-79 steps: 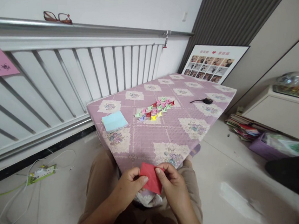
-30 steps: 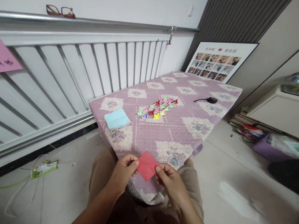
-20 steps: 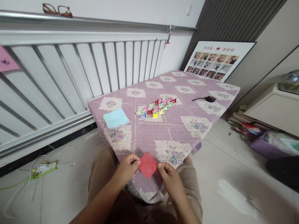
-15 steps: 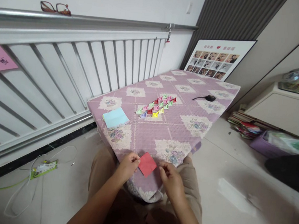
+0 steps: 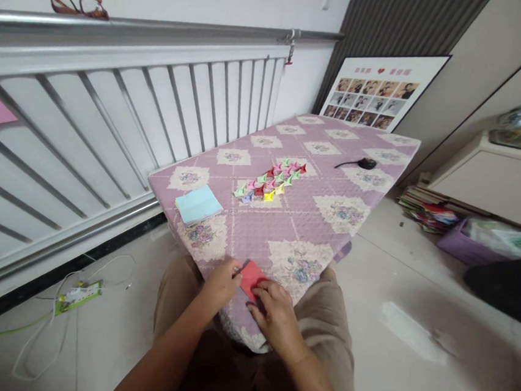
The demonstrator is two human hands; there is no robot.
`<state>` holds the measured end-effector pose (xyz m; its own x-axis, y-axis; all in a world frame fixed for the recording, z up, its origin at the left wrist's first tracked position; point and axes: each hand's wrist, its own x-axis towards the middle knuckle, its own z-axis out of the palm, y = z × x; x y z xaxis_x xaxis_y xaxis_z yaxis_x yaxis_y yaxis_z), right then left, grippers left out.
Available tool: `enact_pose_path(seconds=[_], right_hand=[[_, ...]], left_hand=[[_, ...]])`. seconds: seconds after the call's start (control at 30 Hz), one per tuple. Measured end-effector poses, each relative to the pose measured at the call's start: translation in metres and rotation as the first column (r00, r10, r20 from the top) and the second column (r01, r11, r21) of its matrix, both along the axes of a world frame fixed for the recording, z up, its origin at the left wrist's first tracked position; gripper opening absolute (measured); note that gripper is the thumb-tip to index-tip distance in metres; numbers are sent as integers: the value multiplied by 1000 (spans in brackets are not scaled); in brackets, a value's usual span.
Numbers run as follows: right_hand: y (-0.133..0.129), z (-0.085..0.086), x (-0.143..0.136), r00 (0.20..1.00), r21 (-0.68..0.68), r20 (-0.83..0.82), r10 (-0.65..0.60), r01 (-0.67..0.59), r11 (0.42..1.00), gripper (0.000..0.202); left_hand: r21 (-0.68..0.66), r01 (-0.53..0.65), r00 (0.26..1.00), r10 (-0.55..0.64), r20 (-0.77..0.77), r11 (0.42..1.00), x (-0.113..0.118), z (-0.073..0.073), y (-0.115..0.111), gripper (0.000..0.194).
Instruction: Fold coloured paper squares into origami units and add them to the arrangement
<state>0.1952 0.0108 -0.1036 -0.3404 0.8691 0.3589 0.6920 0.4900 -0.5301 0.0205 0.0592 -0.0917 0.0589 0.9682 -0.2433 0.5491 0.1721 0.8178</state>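
Note:
A red sheet of origami paper rests on the near corner of the cloth-covered table. At its left corner, my left hand pinches the sheet. My right hand has its fingers on the right side, covering that corner; its thumb sits just below. Farther back stand several small folded paper pieces in pink, green, red, yellow and purple, set in rows. To the left lies a stack of square paper, light blue on top.
A black object with a thin handle lies at the table's far right. Behind the table's left side runs a white radiator with eyeglasses on the pipe above. A power strip with cables is on the floor.
My right hand has moved left from beside the red paper onto its right side. My left hand stays at the left corner. The view has shifted slightly.

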Motion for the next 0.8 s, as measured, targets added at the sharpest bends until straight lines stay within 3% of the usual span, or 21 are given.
enact_pose_path(seconds=[0.07,0.17,0.27,0.4,0.47,0.63,0.8], right_hand=[[0,-1,0,1000,-11,13,-6,6,1000,23],[1,0,1,999,-15,31,-13,14,1000,22],[2,2,0,999,-23,45,-18,19,1000,21],[1,4,1,997,-38,73,-9,12,999,22],[2,3,2,997,-42,74,0,3,999,22],[16,0,11,998,-34,-33,54,-55,998,16],[45,-3,13,996,-18,-48,-75,74,997,24]], left_hand=[[38,61,981,-53,-186,997,-4,5,-1,23],[52,146,872,-104,-479,988,-5,13,-5,28],[137,236,793,-109,-600,962,-2,15,-12,25],[323,460,760,-179,-625,827,7,3,-31,24],[389,503,774,-202,-600,772,11,-6,-42,27],[392,495,779,-197,-595,776,14,-19,-58,39],[386,502,762,-185,-620,774,14,-20,-62,41]])
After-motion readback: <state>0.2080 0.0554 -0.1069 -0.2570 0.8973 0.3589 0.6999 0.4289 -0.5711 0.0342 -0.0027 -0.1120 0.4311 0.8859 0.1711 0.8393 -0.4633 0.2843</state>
